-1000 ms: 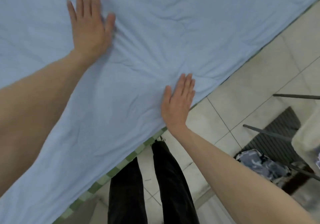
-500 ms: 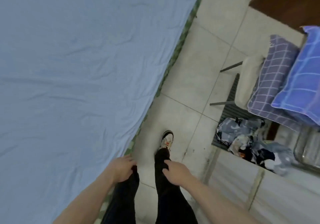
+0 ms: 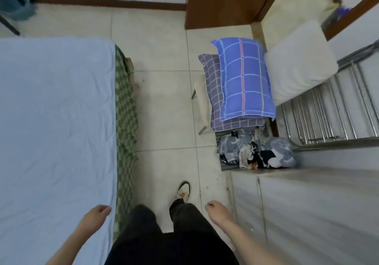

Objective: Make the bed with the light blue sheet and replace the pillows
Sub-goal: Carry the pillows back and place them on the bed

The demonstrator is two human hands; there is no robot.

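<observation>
Light blue sheet lies spread on the bed at left, a few creases. Pillows still on the chair far right: blue checked pillow atop a purple one. Soft, light, floppy; probably best gripped at both short ends. Left hand and right hand hang loosely curled, empty.

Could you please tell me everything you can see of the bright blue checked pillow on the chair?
The bright blue checked pillow is a plump, soft-looking fabric rectangle with pale grid lines and a pink stripe running along its length. It lies flat, slightly askew, on top of a duller purple-grey checked pillow, which rests on a pale chair seat. Its right edge meets a white cushion. It sits across the tiled aisle from the bed; neither hand touches it.
</observation>
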